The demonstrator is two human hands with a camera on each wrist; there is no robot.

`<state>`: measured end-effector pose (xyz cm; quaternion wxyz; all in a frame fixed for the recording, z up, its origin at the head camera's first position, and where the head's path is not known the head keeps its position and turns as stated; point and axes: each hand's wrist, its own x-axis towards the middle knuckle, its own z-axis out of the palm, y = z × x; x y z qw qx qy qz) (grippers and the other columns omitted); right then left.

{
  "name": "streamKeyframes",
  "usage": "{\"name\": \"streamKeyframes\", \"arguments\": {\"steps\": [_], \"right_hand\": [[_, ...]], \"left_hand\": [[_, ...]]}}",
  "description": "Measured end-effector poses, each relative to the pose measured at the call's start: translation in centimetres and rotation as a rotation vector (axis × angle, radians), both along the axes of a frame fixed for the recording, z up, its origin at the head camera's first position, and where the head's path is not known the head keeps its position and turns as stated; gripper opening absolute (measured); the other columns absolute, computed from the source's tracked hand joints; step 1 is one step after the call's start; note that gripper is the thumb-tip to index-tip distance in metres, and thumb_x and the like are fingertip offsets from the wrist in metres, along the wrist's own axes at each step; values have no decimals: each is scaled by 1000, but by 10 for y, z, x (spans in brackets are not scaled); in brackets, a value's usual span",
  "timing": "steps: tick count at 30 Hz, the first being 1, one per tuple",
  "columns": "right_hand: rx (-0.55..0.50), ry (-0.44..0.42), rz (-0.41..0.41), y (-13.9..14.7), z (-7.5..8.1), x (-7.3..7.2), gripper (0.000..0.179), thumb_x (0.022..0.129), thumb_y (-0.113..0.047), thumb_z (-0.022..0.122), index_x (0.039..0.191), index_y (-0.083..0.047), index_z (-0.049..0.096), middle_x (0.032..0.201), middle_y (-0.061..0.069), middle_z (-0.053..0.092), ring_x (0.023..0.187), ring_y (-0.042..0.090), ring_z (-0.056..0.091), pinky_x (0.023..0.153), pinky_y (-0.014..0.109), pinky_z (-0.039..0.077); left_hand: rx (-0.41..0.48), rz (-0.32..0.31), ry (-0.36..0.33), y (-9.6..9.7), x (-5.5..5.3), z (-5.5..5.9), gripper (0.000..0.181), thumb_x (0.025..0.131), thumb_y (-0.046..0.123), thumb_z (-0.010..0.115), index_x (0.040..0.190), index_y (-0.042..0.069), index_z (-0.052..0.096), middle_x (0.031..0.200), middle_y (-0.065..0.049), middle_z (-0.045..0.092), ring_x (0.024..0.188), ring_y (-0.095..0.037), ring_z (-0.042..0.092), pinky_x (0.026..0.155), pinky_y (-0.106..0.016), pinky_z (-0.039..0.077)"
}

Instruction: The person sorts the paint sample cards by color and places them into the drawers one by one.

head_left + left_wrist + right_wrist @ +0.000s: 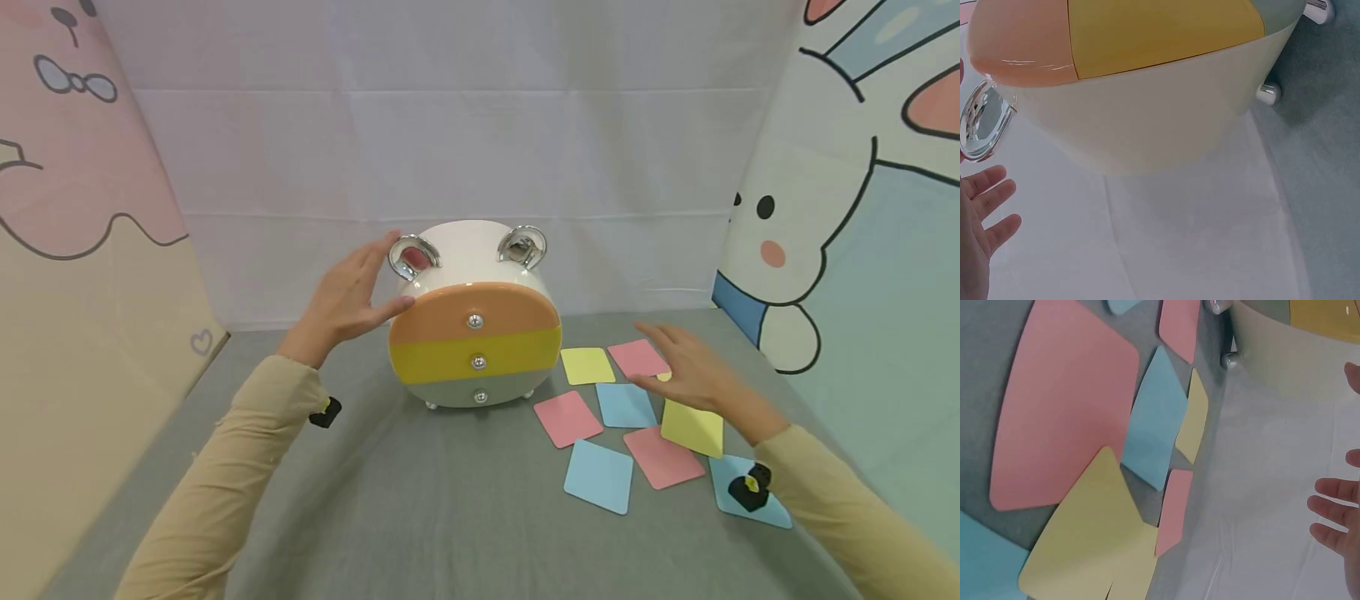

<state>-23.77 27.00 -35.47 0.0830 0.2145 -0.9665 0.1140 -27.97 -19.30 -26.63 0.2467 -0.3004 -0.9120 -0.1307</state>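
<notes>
- While the striped cabinet (453,358) stood near the centre of the frame on the grey cloth (420,517), the left hand (341,292) was the nearer of the two, just beside its upper left edge.
- From the left fingers the cabinet lay toward the right of the frame, with the silver ear (414,257) on that side right at the fingertips and the thumb tip over the outer end of the orange drawer (442,310); whether either touched could not be told.
- Its drawer bands ran lengthwise from left to right, with their knobs (478,362) in a column down the middle.
- The left fingers were straight, slanting to the upper right, with the thumb spread away below and nothing pinched.
- Over the paper cards (626,406) at the right of the frame, the right hand (682,367) hung well apart from the cabinet, its fingers extended toward the upper left, somewhat spread and gripping nothing.
- Both sleeves (240,467) slanted inward from the lower corners.
</notes>
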Motion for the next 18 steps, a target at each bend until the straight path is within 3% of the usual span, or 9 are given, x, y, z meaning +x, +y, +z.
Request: {"name": "streamKeyframes", "arguments": {"steps": [8,18], "right_hand": [[-132,70,63,-31,9,3,70,80,-42,63,134,-3,38,121,19,51,109,34,48,84,56,41],[-479,290,150,-86,20,9,49,73,-20,72,114,-2,53,87,7,60,80,21,57,65,37,50]], "left_hand": [[20,11,20,5,-2,-2,86,80,51,56,145,12,18,132,-21,43,117,-36,44,93,-50,38],[68,-9,47,5,-5,-9,84,83,64,42,145,11,19,132,-22,43,116,-38,44,91,-52,39]]}}
